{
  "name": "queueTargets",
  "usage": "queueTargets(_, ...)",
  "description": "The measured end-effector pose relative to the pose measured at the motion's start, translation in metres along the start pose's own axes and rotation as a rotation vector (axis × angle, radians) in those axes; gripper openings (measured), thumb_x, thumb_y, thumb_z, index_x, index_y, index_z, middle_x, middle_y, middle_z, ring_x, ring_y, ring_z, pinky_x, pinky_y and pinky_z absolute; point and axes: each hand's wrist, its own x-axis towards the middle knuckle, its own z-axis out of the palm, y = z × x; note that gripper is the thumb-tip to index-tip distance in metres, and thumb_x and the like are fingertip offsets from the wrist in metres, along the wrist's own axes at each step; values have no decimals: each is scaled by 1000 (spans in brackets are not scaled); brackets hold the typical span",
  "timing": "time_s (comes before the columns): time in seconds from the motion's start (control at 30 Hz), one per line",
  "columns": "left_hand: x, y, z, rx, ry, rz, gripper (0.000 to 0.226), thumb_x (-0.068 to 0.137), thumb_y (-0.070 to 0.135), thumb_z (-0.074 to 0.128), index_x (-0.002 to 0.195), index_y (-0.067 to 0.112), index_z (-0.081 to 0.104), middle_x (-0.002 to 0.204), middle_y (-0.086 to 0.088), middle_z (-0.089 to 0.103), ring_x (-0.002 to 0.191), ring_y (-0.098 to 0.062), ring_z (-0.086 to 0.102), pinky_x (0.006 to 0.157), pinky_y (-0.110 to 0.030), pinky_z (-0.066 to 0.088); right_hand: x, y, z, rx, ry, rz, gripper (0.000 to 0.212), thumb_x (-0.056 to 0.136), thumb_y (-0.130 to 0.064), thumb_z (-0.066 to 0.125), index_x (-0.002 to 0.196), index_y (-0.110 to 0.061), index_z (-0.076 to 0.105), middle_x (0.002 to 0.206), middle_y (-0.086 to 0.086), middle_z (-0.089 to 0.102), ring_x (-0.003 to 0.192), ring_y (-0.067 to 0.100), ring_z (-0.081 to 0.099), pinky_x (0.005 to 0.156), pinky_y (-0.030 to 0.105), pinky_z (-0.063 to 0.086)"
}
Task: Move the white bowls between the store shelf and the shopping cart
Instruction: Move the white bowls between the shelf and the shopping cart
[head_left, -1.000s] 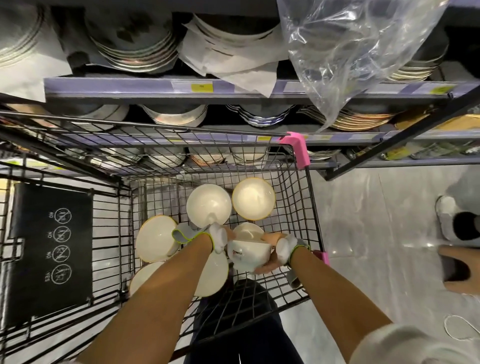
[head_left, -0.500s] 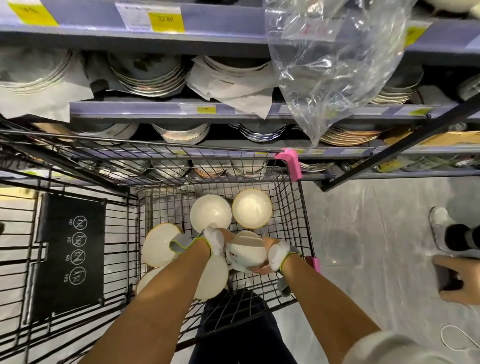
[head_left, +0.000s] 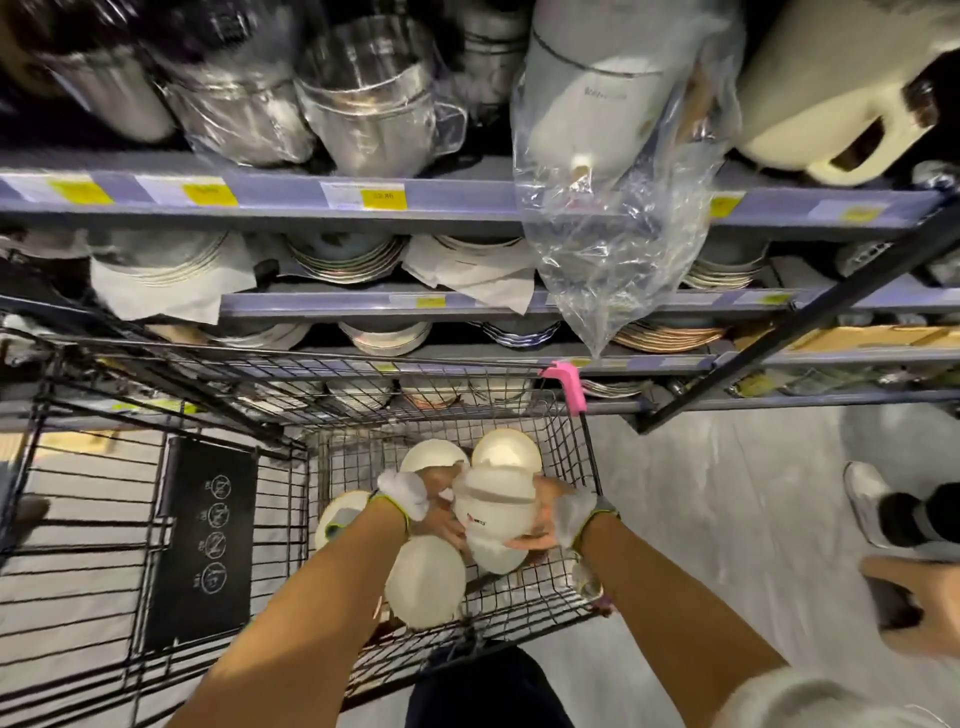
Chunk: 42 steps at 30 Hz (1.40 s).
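Both my hands hold a small stack of white bowls (head_left: 493, 512) above the black wire shopping cart (head_left: 566, 457). My left hand (head_left: 434, 506) grips the stack's left side and my right hand (head_left: 548, 519) cups its right side and bottom. Several more white bowls lie in the cart: one (head_left: 426, 579) under my left wrist, one (head_left: 340, 514) further left, and two at the far end (head_left: 506, 449) (head_left: 428, 456). The store shelf (head_left: 363, 304) with stacked plates and bowls rises just beyond the cart.
A clear plastic bag (head_left: 618, 249) hangs down from the upper shelf over the cart's pink corner guard (head_left: 569, 387). Metal pots (head_left: 363, 98) fill the top shelf. Another person's hand (head_left: 919, 597) and shoe (head_left: 867, 499) are at the right on the grey floor.
The bowl stack has risen in both hands and tilted, and my view has swung upward, bringing the top shelf with the pots into sight.
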Motion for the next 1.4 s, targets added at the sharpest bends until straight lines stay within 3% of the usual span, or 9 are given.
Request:
queueTargets(0.1,-23,-6,-1,-178,-74,20,78,83,52,62,139,3,37,142,-21,44,128,-46,43,90,-67,42,-20,-10,1,-27,-10,-27,76,81,-74,44,123,-11,48,127,21,51,124,40,47,94,56,48)
queueTargets(0.27,-67,-6,0,-121,-89,149,63,86,47,60,137,13,41,136,-24,45,123,-41,47,90,-59,49,-57,-8,-1,13,-89,-190,49,94,-40,54,137,-19,41,145,18,37,117,43,49,74,61,55)
queueTargets(0.33,-73,-2,2,-117,-127,203,54,89,46,57,133,19,44,131,-25,47,110,-41,54,76,-56,55,-51,-14,-3,9,-133,-186,49,95,-42,52,135,-15,43,133,20,47,100,43,56,64,60,56)
queueTargets(0.43,-96,-5,6,-55,-135,344,52,91,48,53,132,18,46,137,-24,47,105,-39,56,85,-53,52,-77,-18,3,2,-157,-238,61,91,-52,52,139,-17,42,132,21,49,112,45,53,76,62,52)
queueTargets(0.6,-137,4,17,-101,-155,452,49,92,43,55,130,13,47,125,-16,51,82,-28,58,96,-52,45,-140,-36,8,50,-200,-336,41,94,-49,47,118,-15,48,116,17,56,97,37,56,51,51,56)
queueTargets(0.83,-239,30,40,7,-172,670,42,96,41,48,129,15,47,134,-18,55,104,-40,60,84,-56,50,-234,-67,14,-26,-206,-582,30,95,-42,50,115,-19,50,105,12,57,77,27,66,68,50,56)
queueTargets(1.03,-310,61,54,44,-168,827,47,95,40,49,132,11,48,134,-19,49,107,-42,56,84,-59,49,-302,-98,15,-116,-175,-777,21,96,-40,50,106,-22,54,130,13,51,107,32,58,74,48,58)
queueTargets(1.23,-379,77,74,186,-206,925,41,91,46,51,116,14,57,111,-17,61,92,-33,61,84,-55,52,-352,-119,10,-117,-192,-939,27,95,-42,49,111,-21,54,120,16,58,101,35,61,80,50,55)
queueTargets(1.4,-416,95,100,246,-217,979,49,90,43,54,124,7,56,131,-20,50,106,-38,57,83,-53,56,-389,-133,-6,-64,-223,-1025,38,93,-45,52,117,-16,56,113,17,62,97,35,63,74,51,57)
